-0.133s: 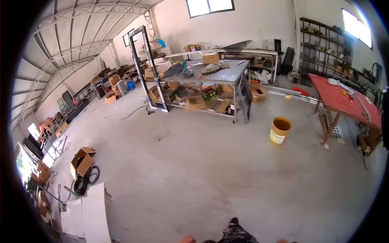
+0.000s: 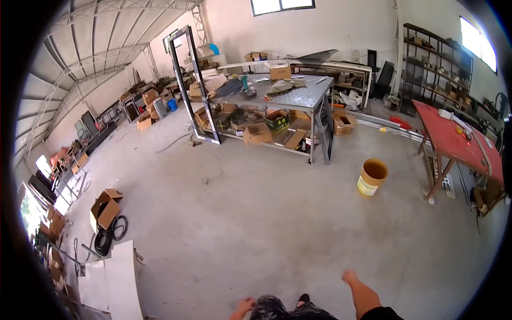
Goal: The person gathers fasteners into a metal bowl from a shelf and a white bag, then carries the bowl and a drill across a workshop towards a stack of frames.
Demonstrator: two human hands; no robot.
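Note:
My left hand hangs low at the bottom edge, beside my dark patterned trouser leg. Out in front of me, over the grey concrete floor, my right hand swings on a bare forearm under a dark sleeve. Nothing shows in either hand, but both are small and smeared, so their fingers cannot be made out. One dark shoe shows between the hands. The thing nearest ahead of my right hand is a yellow bucket with a pale label, standing upright on the floor well apart from it.
A metal workbench with cloths, tools and boxes stands ahead, a tall dark frame upright at its left. Right is a red-topped table; behind it, a shelf rack. White panels, black hose and an open carton lie left.
My right hand and forearm have swung up and forward from the bottom edge into view. My left hand shows slightly more. The whole view has shifted a little.

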